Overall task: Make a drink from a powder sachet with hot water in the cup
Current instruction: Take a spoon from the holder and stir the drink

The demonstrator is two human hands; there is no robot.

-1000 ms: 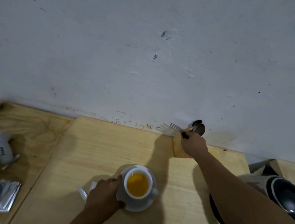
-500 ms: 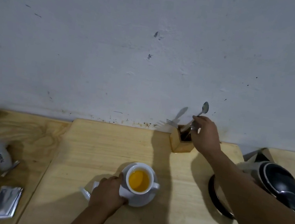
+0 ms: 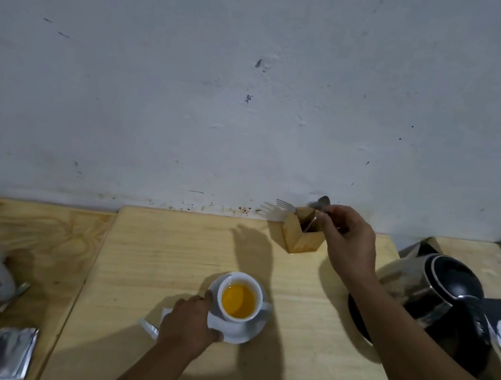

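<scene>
1. Head view: the cup (image 3: 240, 301) sits on its saucer (image 3: 253, 330) at the near middle of the wooden table (image 3: 157, 257), filled with orange liquid, so powder and water appear to be in already and stirring looks like the step left.
2. Risk: the right hand (image 3: 350, 241) pinches a spoon (image 3: 319, 204) at the wooden cutlery holder (image 3: 300, 234) by the far wall. The light holder could tip, or the fork (image 3: 285, 205) beside it could catch and be dragged along.
3. Risk: a knock to the full cup could slop hot liquid over the saucer.
4. Pose: the right arm stretches far, fingers closed on the spoon handle.
5. Pose: the left hand (image 3: 188, 323) rests at the saucer's near-left edge, fingers curled against it, steadying; an opened sachet (image 3: 151, 327) lies beneath that hand.
</scene>
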